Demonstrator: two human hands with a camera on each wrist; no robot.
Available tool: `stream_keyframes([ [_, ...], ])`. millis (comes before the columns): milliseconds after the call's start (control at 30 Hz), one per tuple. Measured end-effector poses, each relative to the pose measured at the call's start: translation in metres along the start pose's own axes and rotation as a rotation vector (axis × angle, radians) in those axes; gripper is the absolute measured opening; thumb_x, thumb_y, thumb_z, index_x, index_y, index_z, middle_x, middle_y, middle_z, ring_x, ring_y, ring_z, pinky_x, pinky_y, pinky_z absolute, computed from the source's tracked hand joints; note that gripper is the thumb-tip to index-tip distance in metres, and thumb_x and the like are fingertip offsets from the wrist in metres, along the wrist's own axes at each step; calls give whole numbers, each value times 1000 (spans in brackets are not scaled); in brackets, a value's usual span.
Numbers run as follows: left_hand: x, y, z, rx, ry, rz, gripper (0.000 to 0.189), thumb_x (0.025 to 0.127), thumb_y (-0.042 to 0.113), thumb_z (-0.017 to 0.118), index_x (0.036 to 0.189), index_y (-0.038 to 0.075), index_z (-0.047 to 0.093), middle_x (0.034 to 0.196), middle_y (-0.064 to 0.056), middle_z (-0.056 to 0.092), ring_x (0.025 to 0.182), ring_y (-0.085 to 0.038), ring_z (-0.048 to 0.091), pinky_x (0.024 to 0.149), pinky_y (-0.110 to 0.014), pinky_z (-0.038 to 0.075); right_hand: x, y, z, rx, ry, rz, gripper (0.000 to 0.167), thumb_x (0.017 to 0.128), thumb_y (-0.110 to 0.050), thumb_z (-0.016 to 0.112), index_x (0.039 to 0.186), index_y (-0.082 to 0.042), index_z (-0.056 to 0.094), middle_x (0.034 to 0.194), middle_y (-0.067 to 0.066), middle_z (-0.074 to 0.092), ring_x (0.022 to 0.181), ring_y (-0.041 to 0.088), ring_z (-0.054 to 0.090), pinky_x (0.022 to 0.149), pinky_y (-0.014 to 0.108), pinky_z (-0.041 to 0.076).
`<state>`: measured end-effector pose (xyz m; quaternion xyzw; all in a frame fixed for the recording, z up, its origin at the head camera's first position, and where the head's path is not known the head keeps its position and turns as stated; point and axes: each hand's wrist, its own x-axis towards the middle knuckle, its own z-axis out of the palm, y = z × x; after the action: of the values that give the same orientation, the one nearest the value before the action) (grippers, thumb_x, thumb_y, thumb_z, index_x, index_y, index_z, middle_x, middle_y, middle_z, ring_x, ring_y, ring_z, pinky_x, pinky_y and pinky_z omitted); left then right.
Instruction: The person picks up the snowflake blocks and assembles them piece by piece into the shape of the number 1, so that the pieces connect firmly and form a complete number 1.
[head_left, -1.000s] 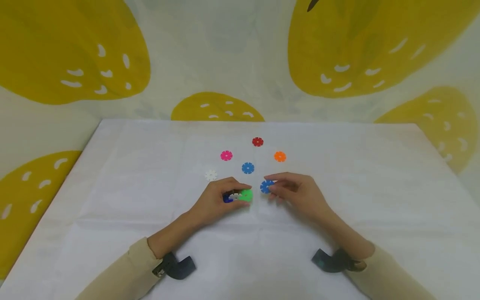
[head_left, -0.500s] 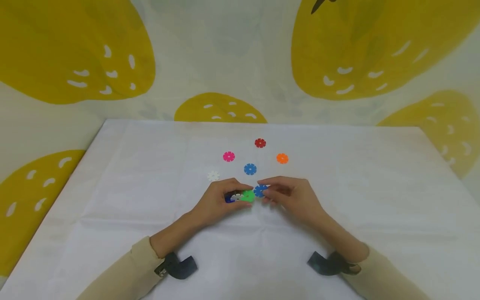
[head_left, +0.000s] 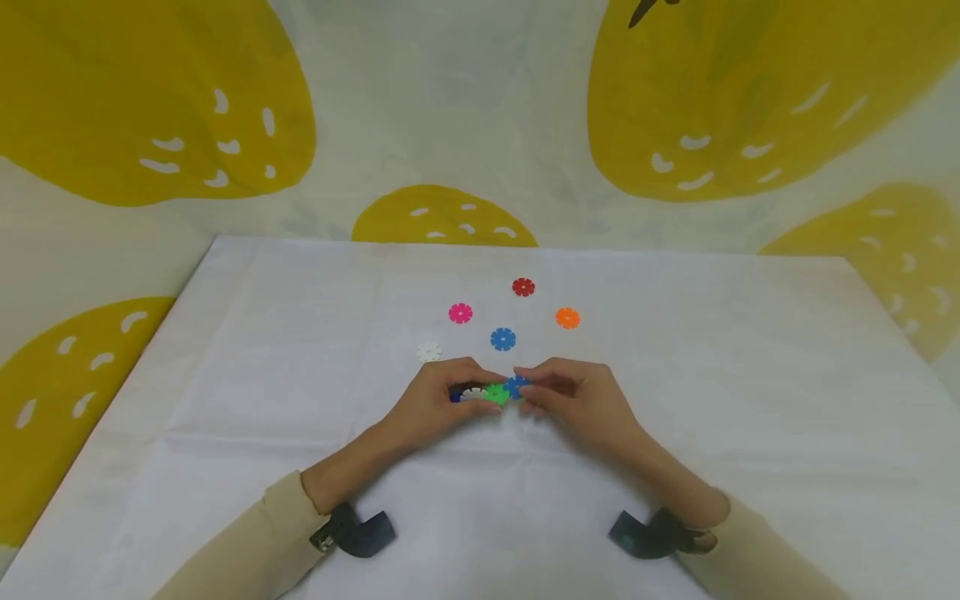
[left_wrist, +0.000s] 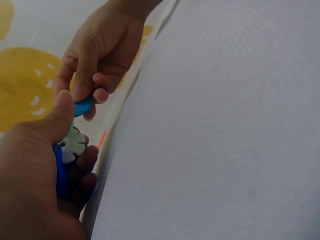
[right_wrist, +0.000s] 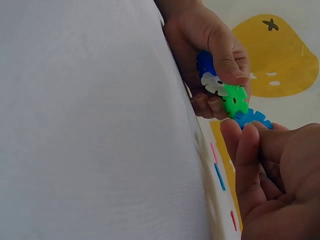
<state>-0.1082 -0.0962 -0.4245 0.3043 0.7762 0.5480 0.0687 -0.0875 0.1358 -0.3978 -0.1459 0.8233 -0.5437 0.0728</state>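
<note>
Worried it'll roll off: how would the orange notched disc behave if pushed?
The orange notched disc lies flat on the white cloth, so it would probably slide, not roll. It looks small and thin, so likely light.

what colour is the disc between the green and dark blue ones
White; that disc shows best in the right wrist view.

Held row, in order: dark blue disc point(right_wrist: 205, 63), white disc point(right_wrist: 212, 82), bright green disc point(right_wrist: 231, 105), mid-blue disc point(right_wrist: 248, 118). Loose discs: red disc point(head_left: 517, 288), pink disc point(head_left: 454, 314), orange disc point(head_left: 562, 319), blue disc point(head_left: 497, 340), second white disc point(head_left: 429, 345). Each disc a single colour, unpatterned. Table point(head_left: 712, 333): plain white. Backdrop point(head_left: 450, 108): off-white, printed with large mustard-yellow fruit shapes point(head_left: 720, 92) bearing short white flecks point(head_left: 694, 142). Sleeves point(head_left: 240, 542): plain beige. Wrist straps point(head_left: 365, 538): black.
</note>
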Motion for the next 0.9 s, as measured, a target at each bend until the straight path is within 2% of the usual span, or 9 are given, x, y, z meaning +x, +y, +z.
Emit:
stream_keyframes([
  [300,0,2,-2,-15,-10,-16,30,85,17,74,114,14,71,96,10,67,91,-9,62,79,-29,50,-1,1,6,52,24,-22,16,86,-11,72,102,-12,73,91,-4,72,73,14,70,75,26,54],
  [500,2,4,-1,-19,-6,-53,30,85,14,74,115,12,71,98,5,68,93,-10,61,81,-29,49,-1,3,8,60,47,-52,14,86,-10,71,101,-10,72,96,-2,72,72,14,70,77,26,53],
  [767,2,41,-6,-19,-22,-100,27,85,2,70,112,0,69,97,-5,69,94,-15,62,82,-29,49,-2,2,9,91,42,-36,13,87,-8,70,100,-10,72,101,1,71,72,16,71,77,27,53],
  [900,2,43,-7,-11,-26,-112,28,84,2,71,112,0,70,98,-5,69,94,-14,62,83,-30,49,-2,2,9,94,34,-38,12,87,-8,70,98,-10,72,98,-1,72,72,16,70,78,26,53],
])
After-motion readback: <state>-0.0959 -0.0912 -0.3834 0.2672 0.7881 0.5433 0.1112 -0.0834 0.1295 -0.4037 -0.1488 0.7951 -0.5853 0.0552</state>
